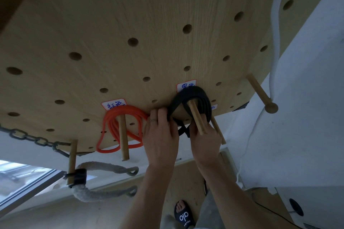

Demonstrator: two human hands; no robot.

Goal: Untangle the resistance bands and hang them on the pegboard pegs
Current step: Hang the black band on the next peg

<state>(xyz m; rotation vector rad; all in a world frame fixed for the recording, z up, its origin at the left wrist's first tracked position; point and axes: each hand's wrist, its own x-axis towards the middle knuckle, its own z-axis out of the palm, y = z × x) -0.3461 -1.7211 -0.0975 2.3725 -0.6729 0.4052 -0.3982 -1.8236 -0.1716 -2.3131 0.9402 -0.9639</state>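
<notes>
Black band (191,96) coiled over peg (196,118); both hands (162,135) gripping it.

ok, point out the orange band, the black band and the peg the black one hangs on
orange band (113,123): head view, coils left of its peg
black band (193,92): head view, top of loop over the peg
peg (196,119): head view, mid-shaft of the wooden dowel

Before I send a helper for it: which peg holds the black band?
On the wooden pegboard, look along its lower edge, right of the orange band. The black band loops that peg, under a white label, both hands at it.
</notes>
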